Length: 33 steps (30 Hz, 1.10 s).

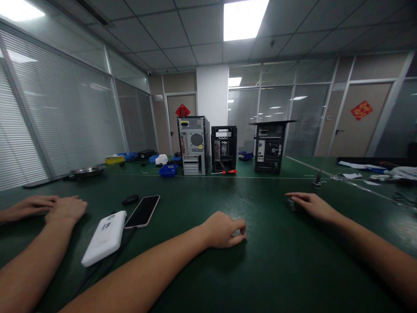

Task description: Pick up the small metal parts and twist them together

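Our left hand rests on the green bench in front of us. Its fingers are curled together, with thumb and forefinger pinched on a small pale piece that is too small to identify. Our right hand lies flat further right, its fingers stretched out and resting on a small grey part rather than clamped round it. Both pieces look light and hard, so we judge a fingertip pinch at the edges suits them; they could easily slip or roll on the smooth mat.

To the left lie a white power bank, a phone face up and a small black object, with another person's hands just beyond. Three computer cases and a red-handled screwdriver stand well apart at the back; nothing lies between our hands.
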{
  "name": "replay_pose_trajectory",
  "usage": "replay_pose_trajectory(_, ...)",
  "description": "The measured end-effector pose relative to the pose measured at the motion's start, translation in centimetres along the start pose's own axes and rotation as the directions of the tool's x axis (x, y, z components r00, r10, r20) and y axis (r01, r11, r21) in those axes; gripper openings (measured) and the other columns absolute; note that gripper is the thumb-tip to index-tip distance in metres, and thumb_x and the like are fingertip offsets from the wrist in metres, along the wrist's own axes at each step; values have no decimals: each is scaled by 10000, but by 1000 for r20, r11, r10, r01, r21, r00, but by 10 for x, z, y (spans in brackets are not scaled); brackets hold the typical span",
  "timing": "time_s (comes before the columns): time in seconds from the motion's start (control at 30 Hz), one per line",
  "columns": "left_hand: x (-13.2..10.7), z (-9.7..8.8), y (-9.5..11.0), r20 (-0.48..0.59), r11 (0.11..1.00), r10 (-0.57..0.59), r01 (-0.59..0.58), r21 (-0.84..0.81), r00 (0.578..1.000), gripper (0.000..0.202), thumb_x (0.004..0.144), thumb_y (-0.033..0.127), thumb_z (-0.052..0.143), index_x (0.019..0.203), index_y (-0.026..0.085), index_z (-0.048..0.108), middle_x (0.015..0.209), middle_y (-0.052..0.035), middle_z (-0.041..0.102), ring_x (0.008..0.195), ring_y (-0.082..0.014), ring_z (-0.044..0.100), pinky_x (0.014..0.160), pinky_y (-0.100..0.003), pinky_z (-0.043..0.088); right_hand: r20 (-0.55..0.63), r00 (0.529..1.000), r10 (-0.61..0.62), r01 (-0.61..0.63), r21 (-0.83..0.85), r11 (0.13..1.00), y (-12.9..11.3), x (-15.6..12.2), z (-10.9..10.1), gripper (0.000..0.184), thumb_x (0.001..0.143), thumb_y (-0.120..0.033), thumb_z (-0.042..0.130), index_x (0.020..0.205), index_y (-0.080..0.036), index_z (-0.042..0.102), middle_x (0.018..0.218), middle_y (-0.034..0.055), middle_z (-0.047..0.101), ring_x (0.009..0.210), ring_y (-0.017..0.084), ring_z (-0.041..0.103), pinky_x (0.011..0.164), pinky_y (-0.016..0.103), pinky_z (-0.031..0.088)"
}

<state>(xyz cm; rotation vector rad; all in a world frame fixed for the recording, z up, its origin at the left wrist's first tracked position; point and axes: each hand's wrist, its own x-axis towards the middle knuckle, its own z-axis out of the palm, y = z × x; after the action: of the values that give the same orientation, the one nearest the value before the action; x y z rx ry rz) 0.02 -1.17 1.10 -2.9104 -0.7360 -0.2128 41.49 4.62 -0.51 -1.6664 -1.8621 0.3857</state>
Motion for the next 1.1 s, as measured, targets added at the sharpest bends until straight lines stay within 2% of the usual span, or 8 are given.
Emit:
replay_pose_trajectory(0.13,1,3,0,-13,1000,-13,13,14,1000,194,970,412,578,1076,252,611,726,21,680,658,-184,665,606,-247,447,-4,1000,-17,17,-43,999,1,-1,5,601,869,-636,452,1319,-287,644,1275,105,686,1087,298,674,941,495,529)
replay_pose_trajectory(0.33,1,4,0,-26,1000,-10,11,12,1000,191,969,413,580,1067,253,613,713,28,671,646,-180,665,597,-250,442,43,998,-54,57,-63,996,2,-3,12,703,795,-603,600,1431,-316,521,1243,66,700,1084,255,678,956,422,531)
replay_pose_trajectory(0.53,1,2,0,-17,1000,-10,10,7,1000,195,970,414,581,1075,251,610,725,27,674,652,-179,668,609,-255,452,39,992,-118,121,-71,990,-5,-6,16,632,843,-524,562,1445,-345,492,1328,48,655,1150,252,651,976,435,522)
replay_pose_trajectory(0.67,1,2,0,-25,1000,2,-2,14,1000,184,968,407,584,1067,254,610,729,30,680,650,-176,668,609,-256,452,15,981,-195,195,-85,977,-27,-13,17,572,878,-543,525,1412,-339,533,1345,51,634,1151,251,636,957,427,524)
replay_pose_trajectory(0.83,0,3,0,-31,1000,3,-3,20,1000,177,974,412,579,1056,260,619,743,30,695,665,-172,680,610,-245,453,40,954,-298,300,-106,948,-67,-25,25,594,869,-553,565,1408,-306,550,1195,55,690,889,196,669,788,375,553)
replay_pose_trajectory(1.0,0,3,0,-48,998,-43,45,49,998,273,986,468,554,1161,268,615,709,10,688,668,-204,692,612,-260,468,84,909,-408,415,-100,904,-108,-41,41,559,835,-524,646,1340,-286,610,1120,47,704,988,206,653,879,389,535)
replay_pose_trajectory(1.1,0,3,0,-61,995,-66,70,72,996,329,991,514,525,1183,264,618,717,-10,693,684,-222,698,615,-267,474,120,867,-485,495,-85,865,-128,-51,50,506,837,-499,658,1297,-290,637,1107,51,701,983,199,646,875,388,534)
